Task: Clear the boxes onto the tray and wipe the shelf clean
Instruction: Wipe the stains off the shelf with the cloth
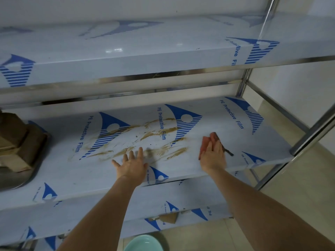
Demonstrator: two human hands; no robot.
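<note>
The middle shelf [208, 160], covered in white and blue protective film, carries brown smears [145, 140] across its middle. My right hand [213, 153] lies flat on an orange-red cloth [211, 139], pressing it onto the shelf just right of the smears. My left hand [131, 164] rests on the shelf with fingers spread, at the near edge of the smears, holding nothing. Brown cardboard boxes [17, 140] sit stacked on a metal tray [20, 178] at the far left of the same shelf.
An upper shelf [126, 58] overhangs the work area. Steel posts [311, 129] stand at the right end. A lower shelf [108, 214] sits beneath, and a pale green basin [143, 243] is on the floor below.
</note>
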